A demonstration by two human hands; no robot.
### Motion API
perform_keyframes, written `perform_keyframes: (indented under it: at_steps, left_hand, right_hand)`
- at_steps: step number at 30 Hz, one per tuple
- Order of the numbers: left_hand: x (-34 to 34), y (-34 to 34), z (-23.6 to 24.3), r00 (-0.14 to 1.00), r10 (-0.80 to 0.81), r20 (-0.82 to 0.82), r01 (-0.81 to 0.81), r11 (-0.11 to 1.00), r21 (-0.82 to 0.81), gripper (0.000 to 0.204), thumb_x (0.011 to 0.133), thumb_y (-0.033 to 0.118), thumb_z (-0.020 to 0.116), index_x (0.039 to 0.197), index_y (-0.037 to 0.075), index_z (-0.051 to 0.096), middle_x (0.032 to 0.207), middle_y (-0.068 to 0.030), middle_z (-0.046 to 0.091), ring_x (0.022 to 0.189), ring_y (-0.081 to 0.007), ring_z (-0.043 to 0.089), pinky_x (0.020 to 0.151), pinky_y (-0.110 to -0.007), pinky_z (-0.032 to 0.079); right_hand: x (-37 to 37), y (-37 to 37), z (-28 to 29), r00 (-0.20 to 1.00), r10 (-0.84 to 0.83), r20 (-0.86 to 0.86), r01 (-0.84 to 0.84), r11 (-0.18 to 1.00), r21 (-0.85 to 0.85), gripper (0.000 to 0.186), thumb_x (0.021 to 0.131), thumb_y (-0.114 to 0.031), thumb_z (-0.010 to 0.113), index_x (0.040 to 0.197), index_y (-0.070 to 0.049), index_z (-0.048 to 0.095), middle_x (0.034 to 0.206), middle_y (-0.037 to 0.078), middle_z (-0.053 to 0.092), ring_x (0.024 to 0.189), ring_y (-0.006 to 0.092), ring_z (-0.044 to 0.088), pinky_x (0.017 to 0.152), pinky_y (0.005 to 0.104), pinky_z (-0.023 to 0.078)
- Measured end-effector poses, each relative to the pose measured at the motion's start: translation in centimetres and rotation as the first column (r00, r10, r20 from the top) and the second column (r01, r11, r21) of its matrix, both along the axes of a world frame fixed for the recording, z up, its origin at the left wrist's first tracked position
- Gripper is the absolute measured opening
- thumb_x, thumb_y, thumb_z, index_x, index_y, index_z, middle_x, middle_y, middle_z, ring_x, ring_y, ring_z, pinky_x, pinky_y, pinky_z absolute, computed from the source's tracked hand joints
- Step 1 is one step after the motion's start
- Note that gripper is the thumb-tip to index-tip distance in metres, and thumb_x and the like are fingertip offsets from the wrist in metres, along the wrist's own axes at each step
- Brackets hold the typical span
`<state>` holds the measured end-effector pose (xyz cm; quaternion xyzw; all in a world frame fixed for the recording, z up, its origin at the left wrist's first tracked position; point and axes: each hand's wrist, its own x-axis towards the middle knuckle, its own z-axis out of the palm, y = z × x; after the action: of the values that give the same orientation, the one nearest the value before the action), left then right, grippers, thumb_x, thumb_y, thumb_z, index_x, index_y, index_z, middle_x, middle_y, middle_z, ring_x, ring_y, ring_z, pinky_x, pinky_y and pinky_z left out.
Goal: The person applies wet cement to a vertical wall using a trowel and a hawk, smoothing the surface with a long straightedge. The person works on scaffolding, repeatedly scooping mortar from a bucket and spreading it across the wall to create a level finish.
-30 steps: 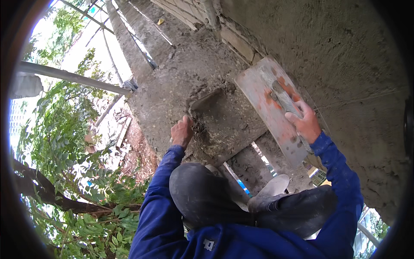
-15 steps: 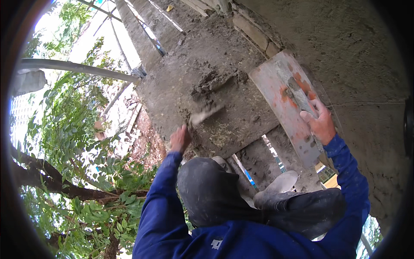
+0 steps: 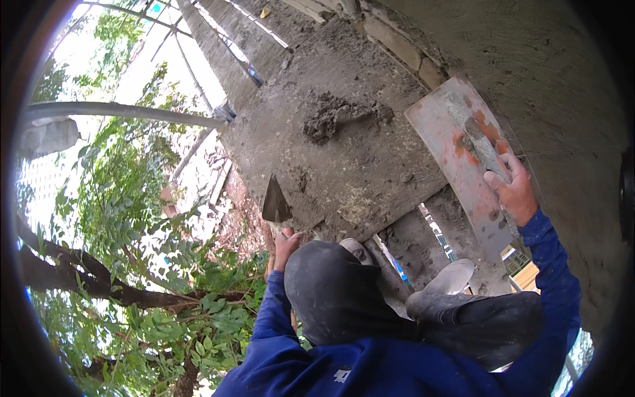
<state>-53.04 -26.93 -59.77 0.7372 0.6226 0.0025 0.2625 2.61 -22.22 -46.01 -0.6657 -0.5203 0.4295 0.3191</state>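
Note:
My left hand is closed round the handle of a pointed trowel, whose dark blade points away from me over the left edge of the mortar-smeared board. A rough heap of wet grey mortar lies farther off on that board. My right hand grips the handle of a large rectangular plastering float, with its fingers wrapped round the grip. Grey with worn orange-red patches, the float is held beside the plastered wall; whether it touches the wall I cannot tell.
Narrow gaps show between the scaffold boards near my feet. A pole crosses at the left, past the platform's edge, with tree branches and leaves below. A brick ledge runs along the wall's foot.
The trowel has swung from beside the mortar heap back toward me and to the left, its blade turning to point away. The float stays beside the wall. The whole view has shifted slightly.

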Motion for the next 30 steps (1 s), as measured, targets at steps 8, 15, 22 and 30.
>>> perform_keyframes:
  at_steps: [8, 15, 22, 30]
  left_hand:
    - [10.6, 6.7, -4.4, 0.788, 0.523, 0.325, -0.458, 0.850, -0.260, 0.018, 0.073, 0.018, 0.063, 0.070, 0.005, 0.052, 0.062, -0.0066, 0.048, 0.056, -0.0142, 0.045, 0.050, -0.034, 0.036]
    - [10.4, 5.5, -1.4, 0.775, 0.514, 0.369, -0.474, 0.858, -0.200, 0.020, 0.078, 0.016, 0.065, 0.085, 0.008, 0.048, 0.066, -0.0034, 0.051, 0.059, -0.0135, 0.050, 0.054, -0.030, 0.041]
    - [11.6, 5.9, 1.3, 0.951, 0.300, 0.073, -0.295, 0.952, -0.079, 0.034, 0.083, 0.027, 0.063, 0.103, 0.004, 0.048, 0.089, -0.0257, 0.063, 0.089, -0.0450, 0.061, 0.071, -0.048, 0.048]
    - [12.5, 6.9, 1.8, 0.941, 0.337, 0.028, -0.336, 0.941, -0.039, 0.029, 0.085, 0.029, 0.056, 0.094, 0.003, 0.051, 0.084, -0.0261, 0.064, 0.085, -0.0444, 0.061, 0.072, -0.052, 0.046]
  right_hand:
    - [-3.5, 1.7, 1.1, 0.988, 0.045, -0.149, -0.050, 0.998, -0.024, 0.036, 0.083, -0.027, 0.071, 0.102, 0.001, 0.057, 0.090, 0.006, 0.060, 0.087, 0.0103, 0.053, 0.080, 0.0281, 0.045]
    - [-2.6, 1.0, 1.6, 0.996, 0.093, 0.009, -0.093, 0.992, 0.087, 0.038, 0.083, -0.029, 0.070, 0.102, 0.000, 0.056, 0.091, 0.008, 0.060, 0.087, 0.0123, 0.053, 0.080, 0.0304, 0.045]
    - [-1.8, 1.2, 0.7, 0.999, 0.021, 0.048, -0.023, 0.999, 0.049, 0.040, 0.083, -0.031, 0.071, 0.102, 0.001, 0.056, 0.091, 0.009, 0.060, 0.087, 0.0128, 0.054, 0.080, 0.0308, 0.045]
    - [-2.3, 1.2, 2.0, 0.998, 0.041, -0.046, -0.040, 0.999, 0.016, 0.042, 0.083, -0.033, 0.072, 0.102, 0.000, 0.057, 0.092, 0.007, 0.061, 0.087, 0.0118, 0.054, 0.080, 0.0308, 0.045]
